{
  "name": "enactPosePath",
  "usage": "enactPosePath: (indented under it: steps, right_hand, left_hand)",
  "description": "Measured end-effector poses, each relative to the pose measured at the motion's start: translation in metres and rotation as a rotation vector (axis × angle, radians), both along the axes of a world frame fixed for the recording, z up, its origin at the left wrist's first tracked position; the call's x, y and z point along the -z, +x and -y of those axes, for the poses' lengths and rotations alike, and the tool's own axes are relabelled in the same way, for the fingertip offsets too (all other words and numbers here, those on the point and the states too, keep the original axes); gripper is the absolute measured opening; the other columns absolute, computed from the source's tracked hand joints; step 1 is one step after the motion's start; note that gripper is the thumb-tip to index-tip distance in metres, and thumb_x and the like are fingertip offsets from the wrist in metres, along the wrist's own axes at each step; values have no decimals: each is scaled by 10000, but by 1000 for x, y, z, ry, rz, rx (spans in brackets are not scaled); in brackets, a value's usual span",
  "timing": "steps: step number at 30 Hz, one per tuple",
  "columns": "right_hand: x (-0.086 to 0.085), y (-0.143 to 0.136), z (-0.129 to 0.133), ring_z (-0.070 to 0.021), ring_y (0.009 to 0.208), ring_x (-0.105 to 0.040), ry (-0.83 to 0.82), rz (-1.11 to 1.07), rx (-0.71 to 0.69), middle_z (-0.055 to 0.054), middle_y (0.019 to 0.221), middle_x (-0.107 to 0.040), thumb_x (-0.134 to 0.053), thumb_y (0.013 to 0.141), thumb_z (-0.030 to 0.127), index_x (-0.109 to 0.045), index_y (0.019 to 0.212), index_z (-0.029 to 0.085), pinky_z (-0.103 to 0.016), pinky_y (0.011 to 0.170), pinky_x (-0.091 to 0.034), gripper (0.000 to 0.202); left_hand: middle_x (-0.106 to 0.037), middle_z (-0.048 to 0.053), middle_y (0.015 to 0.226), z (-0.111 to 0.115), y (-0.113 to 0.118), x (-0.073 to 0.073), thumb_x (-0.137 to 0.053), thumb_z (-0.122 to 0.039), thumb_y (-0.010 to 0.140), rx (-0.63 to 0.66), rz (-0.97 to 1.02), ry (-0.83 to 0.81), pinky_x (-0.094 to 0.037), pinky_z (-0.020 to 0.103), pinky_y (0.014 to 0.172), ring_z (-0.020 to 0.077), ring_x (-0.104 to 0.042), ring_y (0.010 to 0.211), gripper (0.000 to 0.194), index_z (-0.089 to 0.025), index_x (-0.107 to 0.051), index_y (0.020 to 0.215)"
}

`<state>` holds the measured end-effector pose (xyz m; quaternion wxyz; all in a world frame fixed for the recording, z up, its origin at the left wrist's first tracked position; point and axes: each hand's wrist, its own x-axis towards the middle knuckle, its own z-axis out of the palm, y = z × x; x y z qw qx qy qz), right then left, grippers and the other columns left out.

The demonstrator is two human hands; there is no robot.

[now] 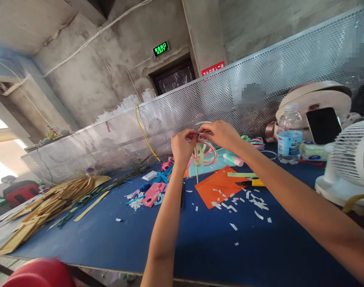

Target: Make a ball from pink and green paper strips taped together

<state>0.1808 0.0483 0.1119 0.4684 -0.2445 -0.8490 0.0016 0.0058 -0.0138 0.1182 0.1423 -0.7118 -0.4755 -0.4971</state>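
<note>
My left hand [182, 148] and my right hand [220, 133] meet above the table, fingertips pinched close together on a thin paper strip [205, 132]. Just below them is a looped ornament of pink and pale green paper strips [214, 154], partly behind the left hand. How it joins the pinched strip is hidden by the fingers. Orange paper [210, 191] lies beneath, with a pale green strip [240, 174] and a yellow-and-black handled tool [258, 182] beside my right forearm. White paper scraps [258, 201] are scattered around. A glue stick [233, 160] rests behind.
Pink foam-like pieces [153, 195] and blue strips lie left of my arm. Brown folded paper [59, 199] covers the far left. A water bottle [290, 135], phone [323, 125] and white fan [353, 155] stand right. A perforated metal panel [182, 107] borders the back.
</note>
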Motion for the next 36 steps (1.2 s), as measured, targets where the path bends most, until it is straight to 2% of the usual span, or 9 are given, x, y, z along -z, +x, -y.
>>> enactPosePath:
  steps: [4, 9, 13, 20, 25, 31, 36]
  right_hand:
    - [-1, 3, -1, -239, 862, -675, -61, -15, -124, -30, 1001, -767, -496, 932, 205, -731, 1064, 299, -374, 714, -428, 286]
    - [-1, 0, 1, -243, 851, -667, -32, -52, -133, -49, 983, -759, -490, 901, 155, -735, 1046, 265, -385, 752, -443, 305]
    - [2, -5, 1, -219, 850, -670, -52, -92, -171, -38, 965, -757, -482, 876, 122, -739, 1018, 247, -359, 764, -457, 319]
    - [17, -24, -16, -222, 896, -703, -263, -337, -317, -34, 919, -771, -534, 820, 143, -782, 933, 233, -353, 811, -518, 287]
    - [24, -33, -24, -230, 889, -721, -339, -381, -358, -17, 914, -787, -564, 815, 188, -800, 922, 252, -362, 804, -546, 266]
    - [25, -38, -19, -235, 925, -724, -405, -452, -378, -21, 923, -798, -571, 799, 191, -809, 911, 239, -351, 802, -550, 268]
    - [21, -16, -33, -215, 896, -710, -441, -522, -315, -54, 926, -792, -537, 831, 224, -788, 1031, 222, -366, 818, -546, 321]
  left_hand:
    - [-737, -4, 763, 1, 2, 0, -627, -172, 825, -2, -18, 10, -510, 356, 828, 180, -681, 758, 125, -256, -719, 816]
    - [-732, -7, 758, 4, 6, -3, -615, -132, 819, -12, -103, 0, -485, 382, 895, 180, -683, 776, 147, -251, -702, 826]
    - [-736, -18, 775, 8, 7, -6, -610, -118, 823, -37, -181, 2, -404, 420, 1004, 173, -676, 794, 141, -238, -684, 812]
    - [-759, -54, 835, 14, 3, -10, -600, -114, 828, -128, -267, 1, -344, 425, 1074, 164, -681, 820, 169, -268, -667, 822]
    - [-748, -43, 836, 16, 1, -12, -596, -128, 840, -128, -316, 13, -324, 430, 1087, 166, -675, 831, 138, -251, -655, 818]
    - [-745, -43, 825, 15, 1, -12, -595, -107, 821, -103, -321, 31, -308, 438, 1082, 168, -670, 810, 153, -248, -652, 804]
    - [-743, -54, 795, 19, 7, -12, -626, -122, 822, -33, -329, 9, -272, 450, 1111, 163, -664, 785, 149, -261, -662, 785]
